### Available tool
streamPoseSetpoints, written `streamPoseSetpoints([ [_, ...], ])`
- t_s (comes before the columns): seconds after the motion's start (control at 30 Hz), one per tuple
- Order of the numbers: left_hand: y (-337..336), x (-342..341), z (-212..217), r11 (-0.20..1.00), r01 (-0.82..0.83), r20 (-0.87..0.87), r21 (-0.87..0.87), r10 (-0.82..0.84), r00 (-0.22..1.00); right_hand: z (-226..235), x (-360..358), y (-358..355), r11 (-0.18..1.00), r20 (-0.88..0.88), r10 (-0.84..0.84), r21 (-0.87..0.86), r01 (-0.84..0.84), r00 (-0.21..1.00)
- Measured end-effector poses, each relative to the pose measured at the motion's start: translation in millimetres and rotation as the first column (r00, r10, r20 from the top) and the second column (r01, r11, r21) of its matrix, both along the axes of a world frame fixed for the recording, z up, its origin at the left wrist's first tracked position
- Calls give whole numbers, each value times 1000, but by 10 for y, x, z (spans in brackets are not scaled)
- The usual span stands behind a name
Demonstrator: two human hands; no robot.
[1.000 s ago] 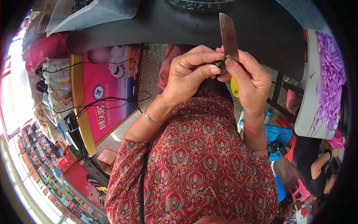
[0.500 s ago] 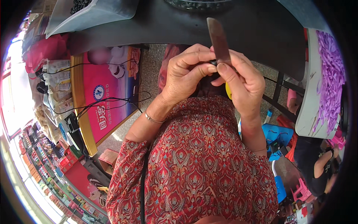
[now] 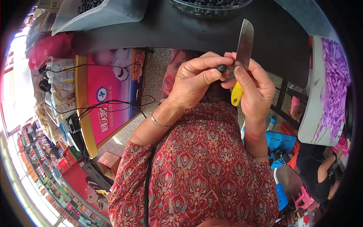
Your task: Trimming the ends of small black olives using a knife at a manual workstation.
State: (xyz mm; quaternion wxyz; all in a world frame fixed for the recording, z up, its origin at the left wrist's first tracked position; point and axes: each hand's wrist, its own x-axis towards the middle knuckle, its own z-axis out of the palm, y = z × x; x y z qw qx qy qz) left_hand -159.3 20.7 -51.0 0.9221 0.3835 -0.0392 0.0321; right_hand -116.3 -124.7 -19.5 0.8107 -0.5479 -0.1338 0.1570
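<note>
Between the thumb and fingers of my left hand (image 3: 196, 77) is a small round black piece (image 3: 222, 68), like a rubber plug; its exact kind is unclear. My right hand (image 3: 255, 85) grips a knife with a yellow handle (image 3: 237, 94). The knife's blade (image 3: 245, 43) points up and away, with my thumb pressed on its lower part. A small gap separates the blade from the black piece. Both hands are held above my lap, just at the near edge of the black table (image 3: 159, 36).
A clear round tub (image 3: 211, 9) of small black pieces stands at the table's far side. To its left a translucent bin (image 3: 109, 17) holds more. Purple strips (image 3: 332, 83) lie on a white table at right. A black cable (image 3: 113, 102) crosses a pink panel (image 3: 109, 87) at left.
The knife has moved right, away from the black piece, and turned more upright. Its yellow handle and the black piece now show more plainly. My hands are slightly farther apart.
</note>
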Motion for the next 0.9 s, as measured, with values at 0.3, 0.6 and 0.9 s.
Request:
streamPoseSetpoints([
  [0.3,276,7,569,712,-226,249,665,74,966,139,4,-73,997,2,-21,-75,21,1000],
  [0.6,1285,214,1828,-527,-680,836,510,119,535,101,57,-223,988,113,-139,-58,146,984],
  [0.9,1919,744,1745,-713,-469,724,521,79,685,38,13,-267,990,85,-113,-73,119,990],
])
